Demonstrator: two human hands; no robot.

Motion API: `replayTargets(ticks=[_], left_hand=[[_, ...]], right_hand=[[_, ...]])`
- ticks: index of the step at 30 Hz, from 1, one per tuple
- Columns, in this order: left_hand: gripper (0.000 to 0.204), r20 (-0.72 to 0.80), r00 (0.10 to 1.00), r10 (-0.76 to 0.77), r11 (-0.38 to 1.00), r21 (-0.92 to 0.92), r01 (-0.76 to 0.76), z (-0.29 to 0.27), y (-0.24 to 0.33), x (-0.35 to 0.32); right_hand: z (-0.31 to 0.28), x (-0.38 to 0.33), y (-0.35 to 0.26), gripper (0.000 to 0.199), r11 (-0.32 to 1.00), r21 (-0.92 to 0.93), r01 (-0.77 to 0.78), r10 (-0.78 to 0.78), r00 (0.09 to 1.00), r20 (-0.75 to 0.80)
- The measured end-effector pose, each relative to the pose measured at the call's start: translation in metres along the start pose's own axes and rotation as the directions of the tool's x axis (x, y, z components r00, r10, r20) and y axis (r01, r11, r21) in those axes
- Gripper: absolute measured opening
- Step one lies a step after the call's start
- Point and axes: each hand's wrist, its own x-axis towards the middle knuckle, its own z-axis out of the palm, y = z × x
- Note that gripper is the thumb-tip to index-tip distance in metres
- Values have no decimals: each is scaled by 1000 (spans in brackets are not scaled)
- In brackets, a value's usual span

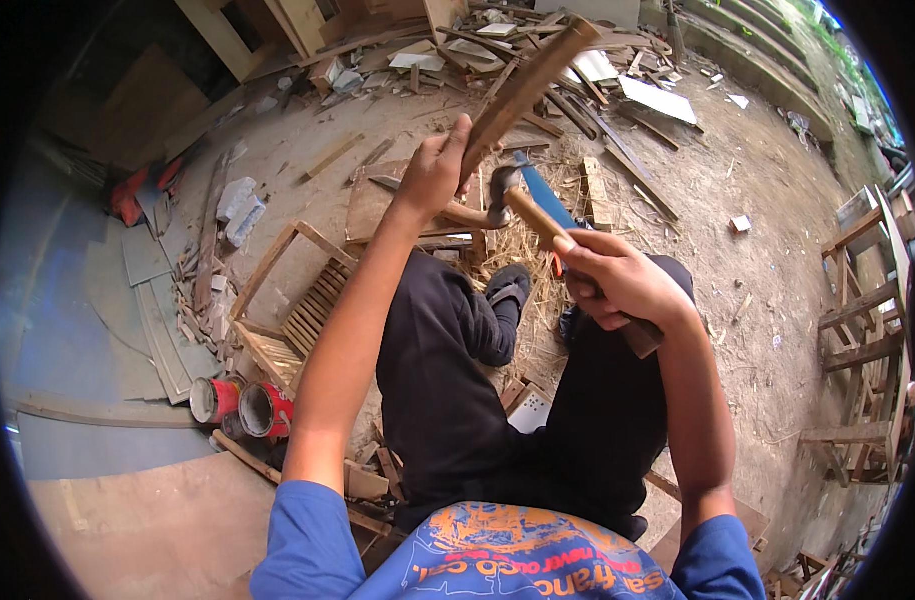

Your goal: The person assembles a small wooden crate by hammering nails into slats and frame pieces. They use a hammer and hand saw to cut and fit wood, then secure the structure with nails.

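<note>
head: left hand (436, 177) grips stick (526, 98), right hand (623, 278) hammer (535, 216).

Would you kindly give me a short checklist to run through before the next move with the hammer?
1. Right hand around the hammer handle: ok, fingers closed on it.
2. Left hand around the wooden bar: ok, its far end juts out beyond the hand.
3. Hammer head well apart from the left hand: cannot tell; they look close, and depth is unclear.
4. Gloves worn: not ok, both hands are bare.
5. Floor free of scraps: not ok, wood pieces lie scattered.
</note>
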Motion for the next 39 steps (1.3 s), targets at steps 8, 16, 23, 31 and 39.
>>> replayTargets(ticks=[8, 16, 23, 31, 39], left_hand=[[61, 202, 962, 183, 905, 347, -245, 6, 12, -15], [58, 241, 951, 196, 908, 321, -269, 5, 18, -13], [46, 344, 868, 358, 804, 359, -474, 2, 16, -13], [54, 381, 906, 185, 796, 482, -366, -7, 12, -11], [68, 156, 976, 153, 912, 359, -200, 6, 12, -12]], right_hand=[[-5, 4, 7, 32, 979, 150, -135, 89, 955, 282], [-9, -2, 6, 35, 976, 196, -100, 39, 956, 291], [-13, -3, 9, 33, 970, 179, -162, 97, 940, 326], [-8, -3, 13, 30, 981, 163, -101, 61, 970, 234], [3, 1, 17, 25, 986, 146, 82, -100, 987, 124]])
